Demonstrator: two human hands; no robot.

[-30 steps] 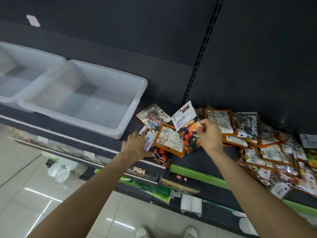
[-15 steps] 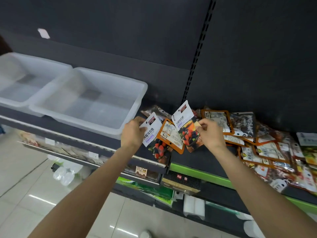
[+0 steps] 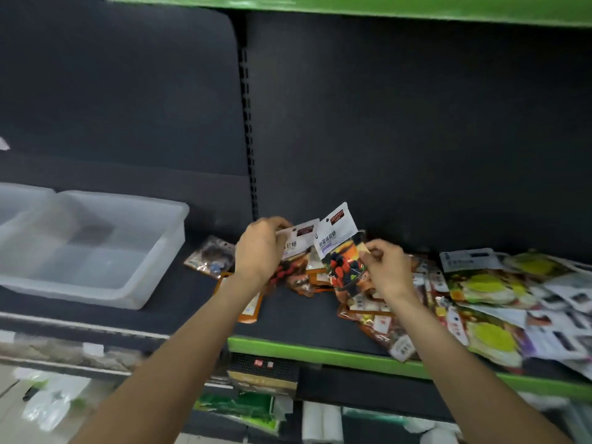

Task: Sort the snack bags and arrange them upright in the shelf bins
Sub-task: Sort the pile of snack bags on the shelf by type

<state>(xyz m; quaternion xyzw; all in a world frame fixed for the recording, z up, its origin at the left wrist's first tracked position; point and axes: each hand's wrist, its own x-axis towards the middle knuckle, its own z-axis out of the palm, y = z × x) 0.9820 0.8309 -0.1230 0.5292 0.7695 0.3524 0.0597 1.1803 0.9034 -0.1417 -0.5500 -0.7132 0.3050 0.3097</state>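
Note:
My left hand (image 3: 260, 250) grips a white-topped candy bag (image 3: 299, 241) and holds it up above the shelf. Just to its right, my right hand (image 3: 386, 268) pinches a second white-topped berry candy bag (image 3: 340, 248) by its right edge, upright. The two bags nearly touch. Below and right of them lies a pile of snack bags (image 3: 480, 293) flat on the dark shelf, orange-edged ones near my hands and yellow-green ones further right. A clear plastic bin (image 3: 137, 251) stands on the shelf to the left, with a second bin (image 3: 19, 200) beside it.
One small bag (image 3: 212, 256) lies alone between the bin and my left hand. The shelf front has a green edge (image 3: 320, 352). A dark back panel rises behind, with a green shelf edge (image 3: 352, 4) overhead. Boxes and packets fill the lower shelf.
My left hand has lifted its white-topped bag higher and brought it right, close to the bag in my right hand. The view has tilted upward and shifted right.

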